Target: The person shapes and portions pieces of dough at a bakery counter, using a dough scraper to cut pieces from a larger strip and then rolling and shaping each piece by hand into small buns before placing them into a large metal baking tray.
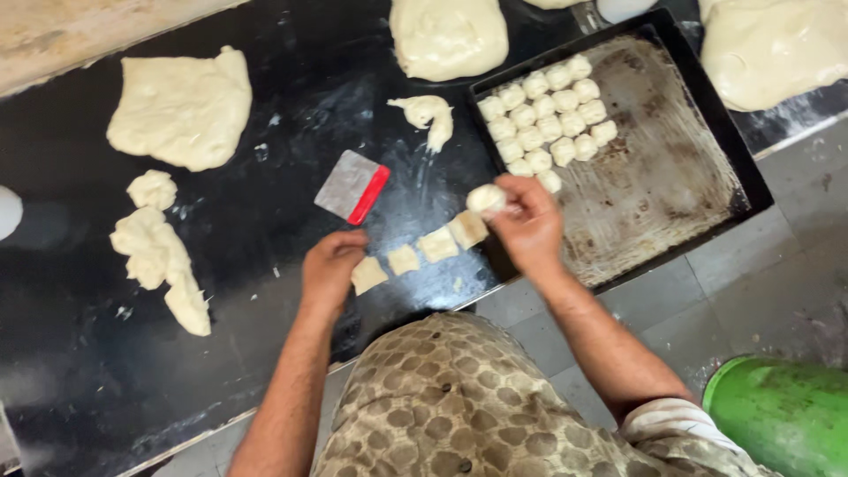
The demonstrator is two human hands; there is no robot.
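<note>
You see the scene under soft, even light from above, rather dim. The glossy black tabletop gives pale reflections near its middle. The pale dough slabs look slightly overexposed. Your right hand is a little blurred, and the corners look softer and slightly stretched.
</note>
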